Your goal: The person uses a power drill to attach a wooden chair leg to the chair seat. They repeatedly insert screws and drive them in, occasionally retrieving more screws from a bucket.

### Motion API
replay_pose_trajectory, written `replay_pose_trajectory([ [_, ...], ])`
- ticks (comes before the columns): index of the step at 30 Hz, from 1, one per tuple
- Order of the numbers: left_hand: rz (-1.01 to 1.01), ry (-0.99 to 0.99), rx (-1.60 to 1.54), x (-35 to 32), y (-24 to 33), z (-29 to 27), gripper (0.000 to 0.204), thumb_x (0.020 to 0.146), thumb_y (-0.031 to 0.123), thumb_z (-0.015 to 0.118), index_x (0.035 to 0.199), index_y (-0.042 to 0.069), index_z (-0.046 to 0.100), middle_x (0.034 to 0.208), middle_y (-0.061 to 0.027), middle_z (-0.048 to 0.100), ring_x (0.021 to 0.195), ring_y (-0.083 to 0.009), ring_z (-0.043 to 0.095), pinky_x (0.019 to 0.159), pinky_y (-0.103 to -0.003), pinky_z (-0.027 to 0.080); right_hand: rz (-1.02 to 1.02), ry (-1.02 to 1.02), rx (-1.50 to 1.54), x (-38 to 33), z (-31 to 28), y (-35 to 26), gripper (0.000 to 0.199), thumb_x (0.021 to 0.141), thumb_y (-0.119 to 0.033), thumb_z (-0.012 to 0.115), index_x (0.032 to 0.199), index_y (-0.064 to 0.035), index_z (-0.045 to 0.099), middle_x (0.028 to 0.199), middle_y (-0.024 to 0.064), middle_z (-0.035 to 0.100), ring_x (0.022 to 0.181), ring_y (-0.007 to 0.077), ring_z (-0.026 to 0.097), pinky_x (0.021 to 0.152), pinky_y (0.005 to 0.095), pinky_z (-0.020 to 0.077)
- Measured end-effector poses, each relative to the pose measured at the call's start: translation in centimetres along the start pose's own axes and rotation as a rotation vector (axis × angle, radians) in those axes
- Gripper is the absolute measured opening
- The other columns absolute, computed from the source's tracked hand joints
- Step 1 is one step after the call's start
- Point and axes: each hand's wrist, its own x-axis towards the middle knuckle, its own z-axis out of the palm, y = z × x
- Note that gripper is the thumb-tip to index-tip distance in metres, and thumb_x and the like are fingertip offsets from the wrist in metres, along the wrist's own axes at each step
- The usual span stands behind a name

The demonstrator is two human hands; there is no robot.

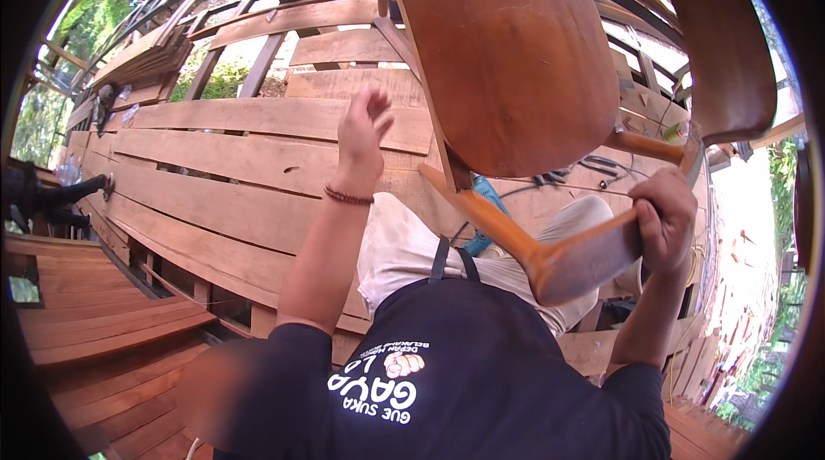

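A brown wooden chair is tilted in front of me, its broad seat (507, 56) facing me and its curved backrest (730, 39) at the upper right. My right hand (666, 218) is closed around the chair's wide armrest (593, 255), which reaches over my lap. My left hand (365, 129) is raised to the left of the seat, apart from the chair. Its fingers are loosely bent and spread, with nothing seen in them. A beaded bracelet (348, 195) circles that wrist. Behind the armrest's support lies a teal power tool (488, 198), partly hidden.
Wooden planks (249, 176) with gaps between them form the deck around me. Dark hand tools (550, 176) and a cable lie beyond my legs. Stacked boards (146, 60) stand at the far left, and a person's dark-clothed legs (60, 195) show at the left edge.
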Motion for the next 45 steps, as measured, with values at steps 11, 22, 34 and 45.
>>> replay_pose_trajectory([
  [11, 0.497, 0.134, 0.560, -6.6, -23.3, -0.3, 0.046, 0.105, 0.030, 0.027, 0.129, -0.002, 0.049, 0.130, -0.0179, 0.050, 0.125, -0.0295, 0.045, 0.111, -0.039, 0.032, 0.092, 0.018, -0.018, -8.8, 0.5, -1.5, 0.052, 0.090, -0.050, 0.052, 0.078, -0.0007, 0.059, 0.060, 0.0066, 0.050, 0.058, 0.0219, 0.049, 0.079, 0.0393, 0.0388],
  [22, 0.183, -0.001, 0.119, -6.1, -15.8, -1.1, 0.057, 0.105, 0.046, 0.019, 0.128, 0.003, 0.049, 0.127, -0.0186, 0.051, 0.127, -0.0269, 0.045, 0.111, -0.041, 0.032, 0.096, 0.019, -0.022, -10.0, 0.4, -1.1, 0.049, 0.091, -0.048, 0.051, 0.079, -0.0011, 0.060, 0.060, 0.0063, 0.052, 0.061, 0.0213, 0.050, 0.082, 0.0411, 0.0394],
  [34, 0.090, -0.243, 0.263, -0.9, -12.2, -0.5, 0.045, 0.105, 0.036, 0.032, 0.124, 0.003, 0.055, 0.133, -0.0131, 0.054, 0.122, -0.0214, 0.050, 0.105, -0.037, 0.037, 0.139, 0.014, -0.048, -7.6, 0.2, -0.9, 0.041, 0.091, -0.037, 0.052, 0.080, 0.0013, 0.061, 0.068, 0.0104, 0.055, 0.070, 0.0248, 0.054, 0.070, 0.0362, 0.0435],
  [45, -0.122, -0.537, -0.173, -0.8, -8.8, 5.6, 0.058, 0.095, 0.052, 0.055, 0.125, 0.002, 0.048, 0.118, -0.0139, 0.058, 0.105, -0.0240, 0.063, 0.082, -0.038, 0.057, 0.272, 0.021, 0.021, 1.0, 0.4, 1.0, 0.035, 0.093, -0.031, 0.057, 0.090, 0.0024, 0.067, 0.072, 0.0090, 0.062, 0.070, 0.0165, 0.056, 0.070, 0.0293, 0.0448],
])
